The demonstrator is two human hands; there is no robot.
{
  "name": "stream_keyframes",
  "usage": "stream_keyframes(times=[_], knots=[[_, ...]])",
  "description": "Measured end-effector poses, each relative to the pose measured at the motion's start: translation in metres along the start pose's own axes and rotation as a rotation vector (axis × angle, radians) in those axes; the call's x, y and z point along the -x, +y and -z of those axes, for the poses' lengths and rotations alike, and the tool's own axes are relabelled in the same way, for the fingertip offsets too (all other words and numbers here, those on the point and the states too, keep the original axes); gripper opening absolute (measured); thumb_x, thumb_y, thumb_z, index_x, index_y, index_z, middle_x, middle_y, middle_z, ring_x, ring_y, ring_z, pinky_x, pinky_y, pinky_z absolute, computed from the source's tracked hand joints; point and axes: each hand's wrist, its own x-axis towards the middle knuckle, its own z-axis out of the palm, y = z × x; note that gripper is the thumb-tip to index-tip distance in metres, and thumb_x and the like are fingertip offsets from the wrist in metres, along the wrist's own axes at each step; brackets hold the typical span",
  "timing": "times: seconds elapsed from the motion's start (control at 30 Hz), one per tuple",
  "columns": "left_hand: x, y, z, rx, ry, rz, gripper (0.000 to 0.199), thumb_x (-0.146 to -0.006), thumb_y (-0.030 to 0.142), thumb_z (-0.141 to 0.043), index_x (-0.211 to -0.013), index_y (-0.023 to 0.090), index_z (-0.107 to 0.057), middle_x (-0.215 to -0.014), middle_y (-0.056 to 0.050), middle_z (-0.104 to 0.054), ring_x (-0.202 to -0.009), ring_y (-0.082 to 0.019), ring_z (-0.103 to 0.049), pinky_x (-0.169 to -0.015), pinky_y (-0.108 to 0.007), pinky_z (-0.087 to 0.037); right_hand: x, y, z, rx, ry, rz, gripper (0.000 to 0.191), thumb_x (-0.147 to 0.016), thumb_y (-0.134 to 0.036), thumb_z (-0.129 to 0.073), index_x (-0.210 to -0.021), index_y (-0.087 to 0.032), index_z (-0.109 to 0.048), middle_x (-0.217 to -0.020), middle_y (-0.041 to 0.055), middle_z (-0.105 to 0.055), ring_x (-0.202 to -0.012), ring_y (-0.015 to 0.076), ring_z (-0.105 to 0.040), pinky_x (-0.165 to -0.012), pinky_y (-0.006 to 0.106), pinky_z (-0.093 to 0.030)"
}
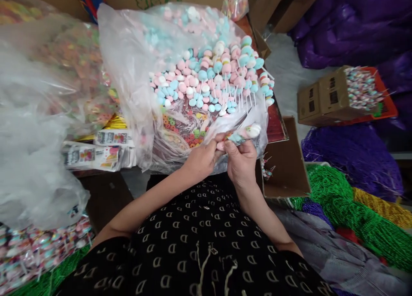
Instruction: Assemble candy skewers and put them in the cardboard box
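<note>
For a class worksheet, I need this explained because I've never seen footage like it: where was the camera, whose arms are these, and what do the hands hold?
This single picture comes from a camera worn on a person's head, looking down, so their own arms reach up from the bottom. There is no machine, only bare hands. The left hand and right hand together pinch a stick of pink and blue candies. Just beyond lies a clear plastic bag filled with similar sticks. To the right are a cardboard box and purple bead strands.

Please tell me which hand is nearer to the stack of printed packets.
Left. The left hand lies to the right of the printed packets; the right hand is farther right, past the left hand. Both pinch a wrapped candy skewer.
</note>
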Motion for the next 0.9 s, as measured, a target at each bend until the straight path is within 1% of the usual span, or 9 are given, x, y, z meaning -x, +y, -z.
stream_keyframes(times=[0.07, 0.23, 0.3, 0.37, 0.47, 0.57, 0.67, 0.77, 0.9], knots=[[0.000, 0.002, 0.001, -0.015, -0.035, -0.027, 0.046, -0.099, 0.061, -0.052, -0.111, 0.018, -0.064, -0.080, -0.007, -0.066, -0.084, -0.027, -0.069, -0.085, -0.044, -0.056, -0.001, -0.003, 0.003, 0.022, -0.028, 0.023, 0.030, -0.080, -0.048, -0.086, -0.095, -0.027, -0.070, -0.089, -0.0008, -0.079, -0.085, 0.0181, -0.076, -0.085, 0.034, -0.064], [0.010, 0.005, 0.006, 0.721, -0.590, 0.079, 0.050, -0.095, 0.070, -0.052, -0.082, 0.022, -0.053, -0.052, 0.011, -0.030, -0.042, -0.010, -0.038, -0.063, -0.037, -0.059, -0.009, -0.027, 0.019, -0.043, -0.419, -0.216, 0.052, -0.072, -0.053, -0.091, -0.113, -0.027, -0.073, -0.103, 0.0051, -0.082, -0.089, 0.0244, -0.079, -0.075, 0.039, -0.067], [0.013, 0.006, 0.009, 0.810, -0.604, 0.080, 0.050, -0.094, 0.071, -0.055, -0.083, 0.023, -0.051, -0.052, 0.012, -0.028, -0.042, -0.009, -0.035, -0.062, -0.037, -0.059, -0.012, -0.030, 0.016, -0.054, -0.416, -0.232, 0.050, -0.071, -0.052, -0.092, -0.110, -0.027, -0.074, -0.096, 0.0042, -0.082, -0.083, 0.0239, -0.079, -0.071, 0.038, -0.067], [0.014, 0.006, 0.013, 0.643, -0.406, 0.018, 0.048, -0.097, 0.069, -0.050, -0.089, 0.022, -0.055, -0.055, 0.008, -0.038, -0.049, -0.012, -0.045, -0.066, -0.037, -0.059, -0.014, -0.026, 0.006, -0.044, -0.311, -0.167, 0.043, -0.072, -0.048, -0.093, -0.105, -0.028, -0.074, -0.090, 0.0009, -0.082, -0.078, 0.0214, -0.079, -0.070, 0.036, -0.067], [0.015, 0.004, 0.025, 0.183, -0.012, -0.123, 0.047, -0.102, 0.063, -0.042, -0.096, 0.021, -0.060, -0.074, -0.003, -0.062, -0.072, -0.019, -0.064, -0.075, -0.037, -0.056, -0.015, -0.014, -0.018, -0.006, -0.163, -0.002, 0.034, -0.073, -0.042, -0.093, -0.097, -0.029, -0.072, -0.090, -0.0023, -0.081, -0.081, 0.0184, -0.078, -0.079, 0.034, -0.067], [0.022, -0.002, 0.045, -0.042, 0.217, -0.242, 0.048, -0.104, 0.061, -0.039, -0.097, 0.020, -0.063, -0.082, -0.007, -0.069, -0.077, -0.021, -0.067, -0.071, -0.035, -0.053, -0.018, -0.010, -0.048, 0.054, -0.197, 0.104, 0.029, -0.078, -0.040, -0.089, -0.099, -0.030, -0.072, -0.094, -0.0030, -0.081, -0.084, 0.0172, -0.078, -0.081, 0.032, -0.066], [0.037, -0.009, 0.071, 0.024, 0.401, -0.269, 0.041, -0.105, 0.056, -0.045, -0.097, 0.021, -0.065, -0.073, -0.003, -0.066, -0.064, -0.017, -0.061, -0.061, -0.030, -0.047, -0.020, -0.015, -0.082, 0.111, -0.383, 0.149, 0.028, -0.090, -0.045, -0.077, -0.115, -0.033, -0.071, -0.104, -0.0014, -0.080, -0.093, 0.0178, -0.078, -0.083, 0.033, -0.066], [0.052, -0.013, 0.102, 0.335, 0.644, -0.248, 0.034, -0.103, 0.053, -0.055, -0.090, 0.022, -0.064, -0.063, 0.003, -0.058, -0.050, -0.011, -0.049, -0.052, -0.027, -0.041, -0.020, -0.014, -0.123, 0.186, -0.620, 0.158, 0.034, -0.104, -0.045, -0.056, -0.134, -0.032, -0.064, -0.118, 0.0028, -0.078, -0.106, 0.0185, -0.075, -0.091, 0.037, -0.064], [0.064, -0.020, 0.142, 0.725, 0.922, -0.301, 0.037, -0.094, 0.054, -0.069, -0.078, 0.022, -0.062, -0.051, 0.009, -0.039, -0.040, -0.009, -0.034, -0.047, -0.027, -0.040, -0.026, 0.007, -0.185, 0.518, -0.913, 0.234, 0.031, -0.108, -0.026, -0.046, -0.129, -0.024, -0.068, -0.125, 0.0043, -0.077, -0.113, 0.0174, -0.072, -0.100, 0.037, -0.059]])
